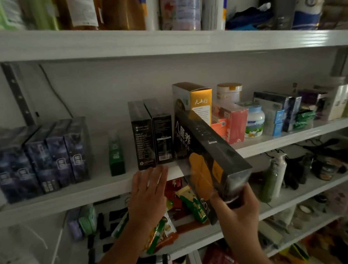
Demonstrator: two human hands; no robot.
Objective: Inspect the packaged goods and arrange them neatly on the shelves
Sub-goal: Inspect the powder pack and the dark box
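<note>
Holding: right-hand grip (236,202) is curled round the near, lower end of the black-and-orange box (209,149); nothing else in it.
Free side: left-hand grip (148,190) is flat, fingers straight, with nothing in it. Its fingertips are at the front lip of the middle shelf (68,198), just below the two upright black boxes (152,134).
Box position: in the air across the shelf front, far end over the lip and just beside the right-hand one of the upright pair. Can't tell if they touch.
Long axis: runs from the grip up, away and slightly left toward the shelf. Tilted, not upright.
Target slot: looks like the space between the upright pair and the yellow carton (200,101), with the pink box (232,123) just right of that. The box's own far end hides most of the slot.
Nearer hand: right has the box; left is closer to the upright pair and placed to steady them.
Next move (my read): pivot the box upright about its far end, then slide it in beside the pair.
Risk: the hold is at the end farthest from the shelf, so the lever is long. A nudge could tip the pair left toward the small green box (116,157).
Also there: dark blue boxes (38,157) in a row at shelf left, well apart.
</note>
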